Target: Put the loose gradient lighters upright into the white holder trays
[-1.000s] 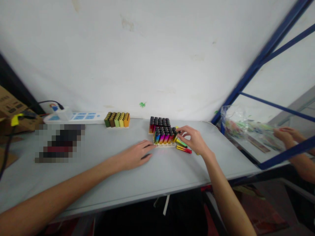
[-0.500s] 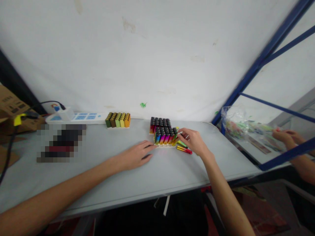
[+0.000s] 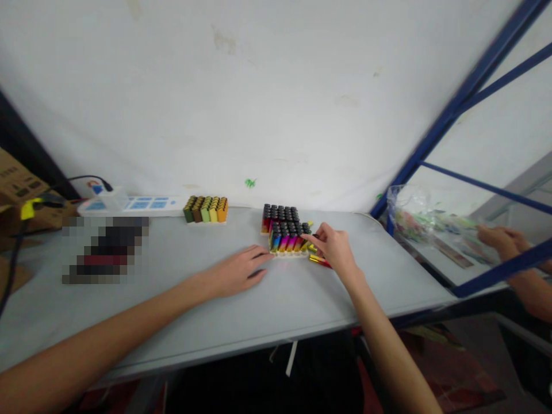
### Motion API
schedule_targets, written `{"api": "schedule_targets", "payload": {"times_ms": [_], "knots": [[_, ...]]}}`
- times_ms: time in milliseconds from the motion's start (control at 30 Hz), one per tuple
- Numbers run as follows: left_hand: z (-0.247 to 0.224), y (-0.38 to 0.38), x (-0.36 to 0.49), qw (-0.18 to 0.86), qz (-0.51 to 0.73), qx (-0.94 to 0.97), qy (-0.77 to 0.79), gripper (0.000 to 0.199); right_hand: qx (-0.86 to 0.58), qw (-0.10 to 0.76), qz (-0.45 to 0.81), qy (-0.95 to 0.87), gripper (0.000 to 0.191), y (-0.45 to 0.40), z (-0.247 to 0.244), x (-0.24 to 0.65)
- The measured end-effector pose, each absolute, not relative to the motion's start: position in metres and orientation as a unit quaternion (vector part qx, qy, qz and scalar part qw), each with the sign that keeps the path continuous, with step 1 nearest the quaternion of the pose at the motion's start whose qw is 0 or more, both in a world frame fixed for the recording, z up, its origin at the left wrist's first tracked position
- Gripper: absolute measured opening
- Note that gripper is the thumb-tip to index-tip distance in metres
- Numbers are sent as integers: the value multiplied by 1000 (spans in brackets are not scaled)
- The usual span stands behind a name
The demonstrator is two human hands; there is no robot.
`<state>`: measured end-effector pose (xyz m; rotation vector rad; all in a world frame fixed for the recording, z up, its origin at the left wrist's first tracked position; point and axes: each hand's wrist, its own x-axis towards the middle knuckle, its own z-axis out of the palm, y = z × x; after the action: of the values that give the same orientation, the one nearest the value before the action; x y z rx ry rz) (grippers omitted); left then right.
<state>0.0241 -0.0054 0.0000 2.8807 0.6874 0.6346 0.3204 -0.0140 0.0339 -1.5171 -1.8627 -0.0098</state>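
Several lighters with black tops (image 3: 288,240) stand upright in a white tray (image 3: 290,255). Behind them is another group of red, black-topped lighters (image 3: 279,214). My left hand (image 3: 241,270) lies on the table with its fingers apart, fingertips at the front tray's left corner. At the right end of that tray is my right hand (image 3: 334,247), its thumb and fingers pinched near the lighter tops; whatever is between them is too small to make out. Beneath my right hand a yellow and red lighter (image 3: 319,261) lies on the table, partly covered.
A block of green, brown, yellow and orange lighters (image 3: 206,210) stands at the back left, beside a power strip (image 3: 146,206). Cardboard boxes (image 3: 26,190) are far left. To the right, a blue frame (image 3: 403,184) stands before a plastic bag (image 3: 409,213) and another person's hands (image 3: 500,238).
My right hand has moved slightly left, to the right end of the front tray, and now covers more of the loose lighters. My left hand has stayed nearly still.
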Motion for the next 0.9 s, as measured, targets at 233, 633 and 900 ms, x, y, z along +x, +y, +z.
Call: {"api": "schedule_targets", "payload": {"times_ms": [233, 633, 900], "knots": [[1, -6, 24, 58, 207, 950, 227, 38, -587, 335, -27, -736, 54, -13, 38, 324], [0, -5, 23, 58, 217, 949, 224, 37, -598, 309, -2, -739, 47, -13, 39, 319], [0, -5, 23, 57, 211, 950, 223, 38, -592, 267, 40, -759, 43, -20, 50, 320]]}}
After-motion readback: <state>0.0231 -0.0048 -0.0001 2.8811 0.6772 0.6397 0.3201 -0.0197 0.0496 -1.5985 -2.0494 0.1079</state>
